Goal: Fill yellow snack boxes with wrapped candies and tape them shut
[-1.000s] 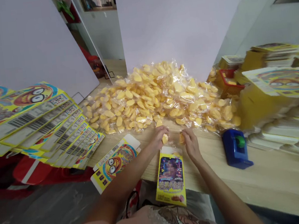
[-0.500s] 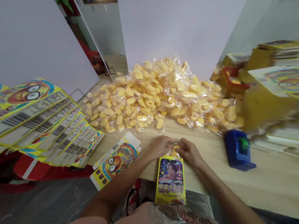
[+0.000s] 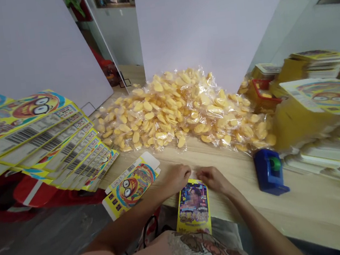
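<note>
A yellow printed box (image 3: 193, 205) lies at the near edge of the wooden table (image 3: 306, 206), its top end pointing away from me. My left hand (image 3: 176, 177) is closed at the box's top left corner, fingers pinched on its top flap. My right hand (image 3: 211, 178) is closed at the top right corner, also pinching the box's top end. Just beyond the hands spreads a big heap of yellow pieces in clear wrappers (image 3: 180, 111). Whether any wrapped piece is in my fingers is hidden.
A fan of flat printed cartons (image 3: 44, 139) lies at the left, with one loose flat carton (image 3: 132, 184) beside my left arm. A blue tape dispenser (image 3: 268, 172) sits right of my hands. Stacks of flat cartons (image 3: 327, 124) fill the right. White boards stand behind.
Both hands drew back from the heap's edge with small yellow wrapped pieces and came down onto the top end of the yellow box, where the pieces are no longer seen.
</note>
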`<state>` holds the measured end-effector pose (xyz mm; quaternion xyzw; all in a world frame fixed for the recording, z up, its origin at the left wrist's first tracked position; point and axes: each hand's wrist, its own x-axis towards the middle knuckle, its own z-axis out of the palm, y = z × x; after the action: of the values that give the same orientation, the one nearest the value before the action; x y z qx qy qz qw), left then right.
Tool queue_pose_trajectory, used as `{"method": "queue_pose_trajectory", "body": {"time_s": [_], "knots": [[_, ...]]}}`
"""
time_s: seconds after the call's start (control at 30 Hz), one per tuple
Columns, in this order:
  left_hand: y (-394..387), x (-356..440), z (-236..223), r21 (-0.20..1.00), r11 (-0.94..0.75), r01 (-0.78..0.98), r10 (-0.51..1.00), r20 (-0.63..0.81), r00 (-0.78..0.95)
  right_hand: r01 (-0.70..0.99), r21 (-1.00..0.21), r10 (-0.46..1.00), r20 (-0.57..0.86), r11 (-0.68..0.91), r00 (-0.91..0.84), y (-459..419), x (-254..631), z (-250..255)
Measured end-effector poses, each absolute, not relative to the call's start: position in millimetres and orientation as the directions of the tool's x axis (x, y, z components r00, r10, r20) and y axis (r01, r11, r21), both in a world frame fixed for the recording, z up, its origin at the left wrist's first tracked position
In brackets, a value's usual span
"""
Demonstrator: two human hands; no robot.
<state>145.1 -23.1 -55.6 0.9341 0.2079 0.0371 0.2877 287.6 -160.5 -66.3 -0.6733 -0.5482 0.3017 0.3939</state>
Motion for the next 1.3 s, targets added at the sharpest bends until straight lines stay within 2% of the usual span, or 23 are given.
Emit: {"method": "queue_pose_trajectory", "body": {"time_s": [0.1,0.2,0.3,0.4,0.53,0.63,0.73,0.8,0.87,0.9,0.93,1.0,1.13,1.2,1.3], "knots": [[-30,136,-54,0.579,-0.762,0.291,0.381,0.037,0.924,0.685,-0.727,0.988,0.065,-0.052,0.144,-165,277,-55],[-35,123,-52,0.619,-0.741,0.26,0.443,0.159,0.882,0.861,-0.492,0.962,0.146,-0.133,0.232,-169,266,-43],[-42,109,-53,0.657,-0.661,0.363,0.548,0.091,0.832,0.898,-0.408,0.956,0.158,-0.163,0.245,-172,256,-38],[-52,100,-54,0.699,-0.585,0.412,0.586,0.013,0.81,0.894,-0.429,0.976,0.109,-0.126,0.19,-169,250,-38],[-63,95,-53,0.751,-0.537,0.385,0.59,0.008,0.807,0.879,-0.462,0.99,0.013,-0.12,0.142,-158,250,-39],[-68,89,-54,0.822,-0.453,0.345,0.584,-0.019,0.812,0.791,-0.597,0.99,-0.104,-0.138,0.095,-157,253,-38],[-72,82,-57,0.957,-0.211,0.199,0.51,-0.066,0.857,0.679,-0.719,0.984,-0.175,-0.148,0.029,-165,256,-33],[-73,79,-57,0.997,0.008,0.077,0.47,-0.072,0.88,0.604,-0.787,0.991,-0.112,-0.13,0.067,-174,256,-30],[-74,81,-54,0.989,0.148,-0.009,0.499,-0.067,0.864,0.546,-0.83,0.95,0.07,-0.113,0.303,-184,254,-31],[-74,82,-51,0.984,0.173,-0.039,0.531,-0.06,0.845,0.519,-0.847,0.865,0.174,-0.113,0.471,-189,252,-33],[-75,84,-49,0.982,0.18,-0.064,0.556,-0.047,0.83,0.485,-0.867,0.748,0.246,-0.115,0.616,-194,249,-38],[-76,86,-45,0.98,0.175,-0.095,0.575,-0.023,0.818,0.372,-0.924,0.602,0.25,-0.085,0.758,-203,240,-50],[-82,81,-53,0.999,0.051,-0.007,0.544,-0.022,0.839,0.096,-0.995,0.712,0.079,0.016,0.698,-220,214,-75],[-85,77,-56,0.993,-0.083,0.083,0.523,-0.028,0.852,0.088,-0.996,0.712,0.047,-0.021,0.7,-228,204,-79],[-86,77,-49,0.939,-0.3,0.168,0.438,-0.021,0.899,0.188,-0.977,0.683,0.067,-0.104,0.727,-238,198,-76]]}}
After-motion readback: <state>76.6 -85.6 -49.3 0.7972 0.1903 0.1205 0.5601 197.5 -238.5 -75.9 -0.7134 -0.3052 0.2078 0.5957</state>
